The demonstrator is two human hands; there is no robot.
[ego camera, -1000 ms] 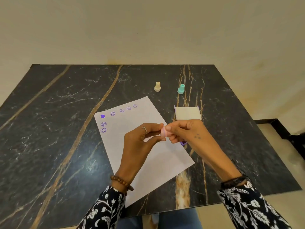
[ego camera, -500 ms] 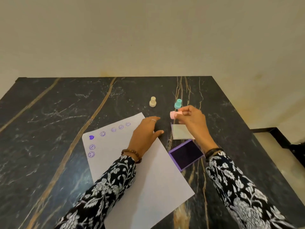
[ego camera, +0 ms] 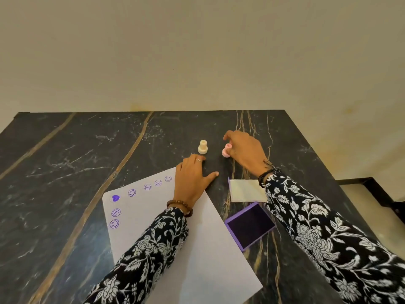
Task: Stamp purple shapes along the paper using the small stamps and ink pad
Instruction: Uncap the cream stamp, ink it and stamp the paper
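The white paper [ego camera: 197,249] lies slanted on the dark marble table [ego camera: 65,161], with purple smiley prints [ego camera: 131,192] and a purple heart [ego camera: 115,197] along its top and left edges. My left hand [ego camera: 192,178] rests flat on the paper's upper corner, holding nothing. A pink stamp [ego camera: 226,150] stands upright on the table, touching the thumb side of my right hand [ego camera: 246,151], whose index finger is lifted off it. A cream stamp [ego camera: 202,147] stands just left of it. The open purple ink pad [ego camera: 249,226] sits right of the paper. The teal stamp is hidden.
The ink pad's pale lid [ego camera: 245,190] lies flat just beyond the pad, under my right wrist. A plain wall rises behind the table's far edge. A black frame [ego camera: 372,189] sits on the floor off the table's right side.
My right hand carried the pink stamp away from the paper and set it down at the back beside the cream stamp. My left hand dropped flat onto the paper's corner. The camera tilted up.
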